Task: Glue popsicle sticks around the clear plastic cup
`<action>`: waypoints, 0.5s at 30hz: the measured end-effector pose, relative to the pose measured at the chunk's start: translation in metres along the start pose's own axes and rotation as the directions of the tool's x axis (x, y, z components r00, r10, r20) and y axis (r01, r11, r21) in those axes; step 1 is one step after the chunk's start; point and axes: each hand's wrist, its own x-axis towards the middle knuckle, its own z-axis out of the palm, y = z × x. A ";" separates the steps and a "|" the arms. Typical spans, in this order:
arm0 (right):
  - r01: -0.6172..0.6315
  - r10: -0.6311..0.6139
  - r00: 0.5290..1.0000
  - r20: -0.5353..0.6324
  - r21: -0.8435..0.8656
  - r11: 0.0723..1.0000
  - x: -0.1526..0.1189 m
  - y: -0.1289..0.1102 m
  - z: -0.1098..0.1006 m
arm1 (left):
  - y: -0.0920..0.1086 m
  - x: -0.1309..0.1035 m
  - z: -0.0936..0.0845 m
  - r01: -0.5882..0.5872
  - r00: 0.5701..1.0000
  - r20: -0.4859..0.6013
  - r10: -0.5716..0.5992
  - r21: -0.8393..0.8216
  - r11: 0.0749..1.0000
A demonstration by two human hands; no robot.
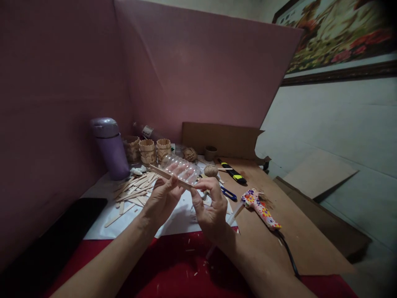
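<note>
Fingers of left hand [163, 196] and right hand [212, 205] pinch a stick [163, 172] tightly, just beside ribbed plastic [183, 167]; beyond them three cups [147, 152] stand formed, while left of them loose sticks [133, 193] lie unused.

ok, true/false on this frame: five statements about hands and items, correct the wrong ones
1. The left hand and right hand both touch a flat pale wooden stick. True.
2. The flower-patterned glue gun lies on white paper. False: the glue gun is on the brown cardboard sheet.
3. The black-and-yellow utility knife lies on that sheet. True.
4. The purple bottle with a grey lid is right of the loose wooden sticks in view. False: the bottle is left of the sticks.
5. The ridged plastic piece by the hands is transparent. True.
</note>
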 end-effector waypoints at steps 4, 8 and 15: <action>0.098 -0.098 0.995 -0.008 -0.009 0.995 0.003 -0.005 -0.004 | 0.001 -0.002 0.001 0.017 0.999 0.048 -0.017 0.004 1.000; 0.155 -0.154 0.988 0.008 -0.022 0.988 0.005 -0.006 -0.006 | 0.002 -0.002 0.001 0.022 0.996 0.086 -0.022 0.010 1.000; 0.220 -0.218 0.975 0.048 -0.043 0.974 0.006 -0.010 -0.012 | 0.003 -0.003 -0.006 0.016 0.993 0.120 -0.019 0.031 0.999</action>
